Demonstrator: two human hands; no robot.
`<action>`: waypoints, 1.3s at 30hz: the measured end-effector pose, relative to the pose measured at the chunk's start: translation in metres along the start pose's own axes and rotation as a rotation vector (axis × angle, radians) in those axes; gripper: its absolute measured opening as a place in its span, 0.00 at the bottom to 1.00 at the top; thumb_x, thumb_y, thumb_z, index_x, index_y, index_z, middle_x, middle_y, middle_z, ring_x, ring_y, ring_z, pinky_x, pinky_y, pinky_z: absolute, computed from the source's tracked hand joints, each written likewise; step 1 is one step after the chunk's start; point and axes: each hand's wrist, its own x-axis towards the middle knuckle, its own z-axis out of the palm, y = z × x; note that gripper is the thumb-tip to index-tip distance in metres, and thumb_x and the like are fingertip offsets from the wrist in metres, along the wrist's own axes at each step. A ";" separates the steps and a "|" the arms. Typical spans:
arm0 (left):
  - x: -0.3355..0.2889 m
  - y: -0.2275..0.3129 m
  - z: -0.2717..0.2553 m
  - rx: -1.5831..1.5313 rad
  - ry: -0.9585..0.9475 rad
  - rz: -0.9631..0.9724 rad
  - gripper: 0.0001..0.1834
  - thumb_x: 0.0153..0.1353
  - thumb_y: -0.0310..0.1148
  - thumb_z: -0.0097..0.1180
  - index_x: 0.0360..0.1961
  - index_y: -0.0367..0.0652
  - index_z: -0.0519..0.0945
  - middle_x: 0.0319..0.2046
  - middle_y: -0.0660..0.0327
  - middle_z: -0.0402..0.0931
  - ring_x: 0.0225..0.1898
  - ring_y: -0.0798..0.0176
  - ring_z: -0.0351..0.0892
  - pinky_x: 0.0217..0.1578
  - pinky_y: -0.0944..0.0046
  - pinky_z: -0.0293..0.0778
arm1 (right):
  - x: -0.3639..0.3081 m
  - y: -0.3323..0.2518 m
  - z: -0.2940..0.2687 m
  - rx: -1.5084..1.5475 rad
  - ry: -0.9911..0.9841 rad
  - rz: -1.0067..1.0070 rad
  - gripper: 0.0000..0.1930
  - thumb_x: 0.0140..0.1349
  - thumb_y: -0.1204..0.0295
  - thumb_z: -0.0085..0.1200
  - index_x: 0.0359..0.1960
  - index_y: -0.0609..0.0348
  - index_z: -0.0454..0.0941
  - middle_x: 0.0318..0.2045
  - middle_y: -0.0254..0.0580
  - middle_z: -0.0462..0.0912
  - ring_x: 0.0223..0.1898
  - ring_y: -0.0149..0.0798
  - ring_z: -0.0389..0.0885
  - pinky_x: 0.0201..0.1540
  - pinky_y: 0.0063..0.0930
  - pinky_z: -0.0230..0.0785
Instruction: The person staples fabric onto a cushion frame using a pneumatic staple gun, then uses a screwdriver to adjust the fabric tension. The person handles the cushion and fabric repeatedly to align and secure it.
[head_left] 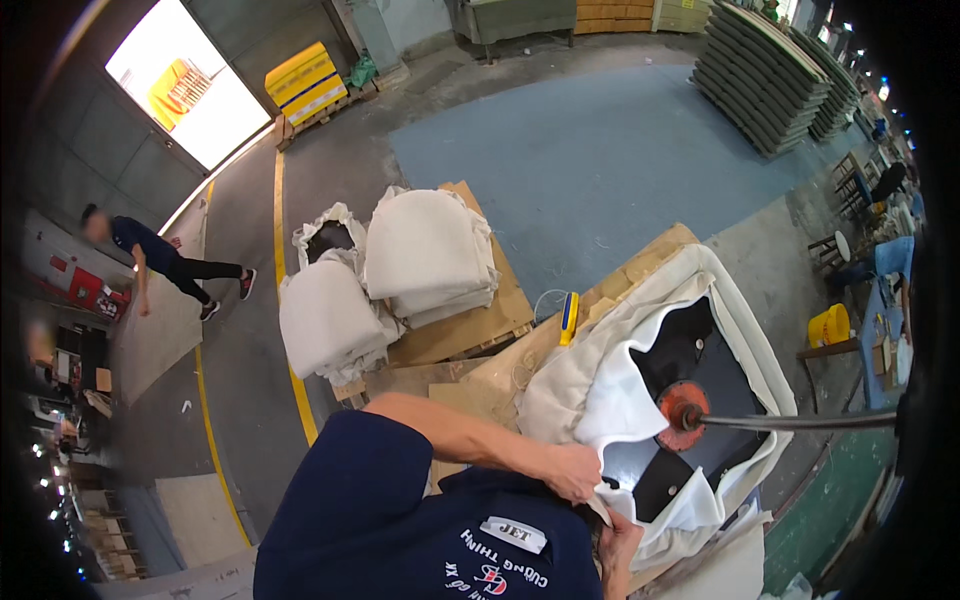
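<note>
A seat cushion (pixel 778 385) lies upside down on the workbench, its black base (pixel 688 340) showing inside a loose cream and white cover. An orange round press pad (pixel 684 414) on a metal rod bears down on the base. My left hand (pixel 573 473) is closed on the edge of the white cover fabric (pixel 622 400) at the cushion's near left corner. Just below it, my right hand (pixel 620 542) also grips the fabric edge, its fingers partly hidden. Beyond the cushion's left side, a yellow-handled tool (pixel 569 318) rests on the bench.
Stacks of cream covered seats (pixel 430 245) stand on a cardboard-topped pallet (pixel 505 290) to the left. Grey padded panels (pixel 755 85) are piled at the far right. A person (pixel 165 255) walks at the far left. A yellow bucket (pixel 828 326) sits at right.
</note>
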 end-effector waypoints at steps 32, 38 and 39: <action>-0.068 0.023 0.089 -2.261 0.827 -1.341 0.24 0.67 0.51 0.57 0.56 0.48 0.73 0.47 0.60 0.79 0.44 0.58 0.79 0.35 0.58 0.72 | -0.001 -0.074 0.100 1.450 -0.107 0.967 0.27 0.76 0.45 0.40 0.60 0.53 0.72 0.49 0.42 0.82 0.45 0.40 0.81 0.46 0.38 0.71; -0.088 0.010 0.064 -2.283 0.419 -1.332 0.22 0.64 0.55 0.62 0.43 0.48 0.76 0.28 0.65 0.76 0.22 0.66 0.70 0.17 0.66 0.55 | -0.006 -0.090 0.133 1.376 0.289 0.649 0.15 0.75 0.57 0.49 0.49 0.55 0.74 0.33 0.36 0.79 0.30 0.35 0.74 0.33 0.35 0.68; -0.087 0.010 0.064 -2.324 0.377 -1.323 0.22 0.64 0.56 0.62 0.41 0.49 0.76 0.26 0.65 0.75 0.20 0.68 0.68 0.15 0.67 0.52 | -0.009 -0.089 0.133 1.372 0.298 0.636 0.14 0.75 0.58 0.49 0.48 0.55 0.74 0.33 0.36 0.79 0.30 0.35 0.73 0.32 0.34 0.68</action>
